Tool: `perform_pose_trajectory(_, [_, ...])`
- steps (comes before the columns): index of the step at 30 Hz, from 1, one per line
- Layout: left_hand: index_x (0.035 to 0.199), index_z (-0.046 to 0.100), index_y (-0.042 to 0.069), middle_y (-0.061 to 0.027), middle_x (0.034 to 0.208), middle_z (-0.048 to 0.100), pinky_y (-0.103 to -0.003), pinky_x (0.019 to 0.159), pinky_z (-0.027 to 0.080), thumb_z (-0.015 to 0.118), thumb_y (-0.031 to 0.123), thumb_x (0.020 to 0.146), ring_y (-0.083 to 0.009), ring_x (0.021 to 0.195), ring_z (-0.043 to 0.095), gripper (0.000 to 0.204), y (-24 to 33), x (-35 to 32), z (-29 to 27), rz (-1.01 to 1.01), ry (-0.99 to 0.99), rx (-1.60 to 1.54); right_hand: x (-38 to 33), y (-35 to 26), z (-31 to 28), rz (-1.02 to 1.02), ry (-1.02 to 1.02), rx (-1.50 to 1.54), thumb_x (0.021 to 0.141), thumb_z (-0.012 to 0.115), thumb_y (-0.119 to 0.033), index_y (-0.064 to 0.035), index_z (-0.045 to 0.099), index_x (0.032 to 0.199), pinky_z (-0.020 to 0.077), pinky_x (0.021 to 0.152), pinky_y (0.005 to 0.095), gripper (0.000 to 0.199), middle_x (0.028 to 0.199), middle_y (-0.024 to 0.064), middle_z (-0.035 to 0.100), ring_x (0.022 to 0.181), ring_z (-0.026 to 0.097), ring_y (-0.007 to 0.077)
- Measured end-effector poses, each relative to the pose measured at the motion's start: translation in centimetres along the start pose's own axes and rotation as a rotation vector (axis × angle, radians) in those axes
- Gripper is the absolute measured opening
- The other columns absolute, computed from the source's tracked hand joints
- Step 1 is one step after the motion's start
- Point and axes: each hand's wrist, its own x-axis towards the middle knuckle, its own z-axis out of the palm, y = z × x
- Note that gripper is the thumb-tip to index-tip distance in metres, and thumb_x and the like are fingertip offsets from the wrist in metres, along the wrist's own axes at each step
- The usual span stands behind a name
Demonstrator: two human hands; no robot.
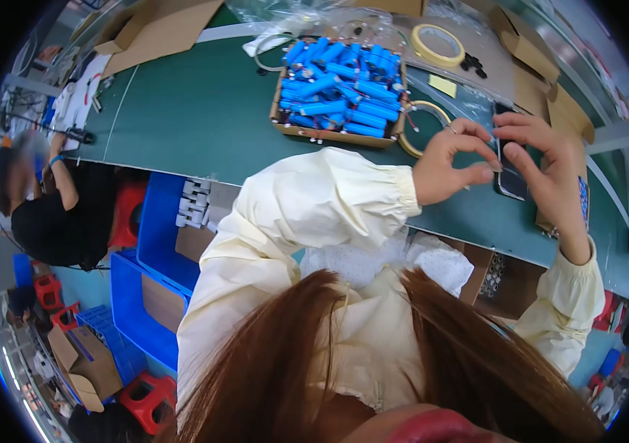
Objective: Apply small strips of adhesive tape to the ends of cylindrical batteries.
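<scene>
My left hand (451, 164) is over the green bench, its thumb and forefinger curled toward each other in a loose pinch. What lies between those tips, if anything, is too small to make out. Facing it, my right hand (544, 153) has bent fingers, with the thumb apart from them. Beneath and between both hands lies a dark, phone-like flat object (512, 184), partly covered by the right hand. A roll of pale yellow tape (408, 140) rests beside my left hand. Left of that, a cardboard box (307, 134) is heaped with blue cylindrical battery cells (344, 85) with wires.
Another tape roll (417, 50), a yellow note pad (443, 85) and small black pieces (475, 65) are farther back. Open cardboard boxes (524, 44) stand at the far right. Blue bins (153, 244) sit below the bench edge. A person in black (52, 214) works at the left.
</scene>
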Motion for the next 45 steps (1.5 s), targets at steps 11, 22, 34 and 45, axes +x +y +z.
perform_pose_trajectory(11, [0.091, 0.06, -0.003, -0.0058, 0.084, 0.062, -0.02, 0.068, 0.045, 0.061, 0.0, 0.078, -0.0096, 0.077, 0.056, 0.014, 0.4, -0.2, 0.3, -0.299, 0.107, -0.213, -2.8, 3.2, 3.3, 0.222, 0.146, 0.285, 0.074, 0.064, -0.005, 0.0022, 0.063, 0.091, 0.0441, 0.065, 0.0204, 0.018, 0.079, 0.0048, 0.062, 0.071, 0.057, 0.0087])
perform_pose_trajectory(22, [0.115, 0.051, 0.0, -0.0051, 0.083, 0.06, -0.02, 0.064, 0.045, 0.063, -0.003, 0.074, -0.0094, 0.071, 0.056, 0.042, 1.1, 0.5, 0.5, -0.354, 0.123, -0.095, -1.5, 8.0, 4.7, 0.096, 0.222, 0.597, 0.077, 0.062, -0.008, 0.0027, 0.063, 0.092, 0.0455, 0.071, 0.0223, 0.018, 0.084, 0.0073, 0.063, 0.076, 0.058, 0.0114])
perform_pose_trajectory(34, [0.127, 0.038, -0.001, -0.0049, 0.081, 0.058, -0.02, 0.069, 0.045, 0.059, 0.001, 0.079, -0.0076, 0.073, 0.054, 0.052, 0.3, 0.2, 0.3, -0.488, -0.024, 0.045, -3.0, 8.9, 5.4, 0.072, 0.076, 0.58, 0.073, 0.064, -0.007, 0.0015, 0.062, 0.077, 0.0401, 0.06, 0.0209, 0.01, 0.071, 0.0035, 0.06, 0.063, 0.051, 0.0076])
perform_pose_trajectory(45, [0.092, 0.06, -0.005, -0.0056, 0.077, 0.06, -0.019, 0.064, 0.045, 0.06, 0.004, 0.08, -0.0083, 0.071, 0.056, 0.015, 0.8, 0.5, 0.5, -0.633, 0.039, 0.005, -3.1, 8.3, 5.8, 0.151, 0.109, 0.553, 0.076, 0.061, -0.007, 0.0016, 0.059, 0.073, 0.0374, 0.057, 0.02, 0.009, 0.067, 0.0015, 0.056, 0.061, 0.047, 0.0067])
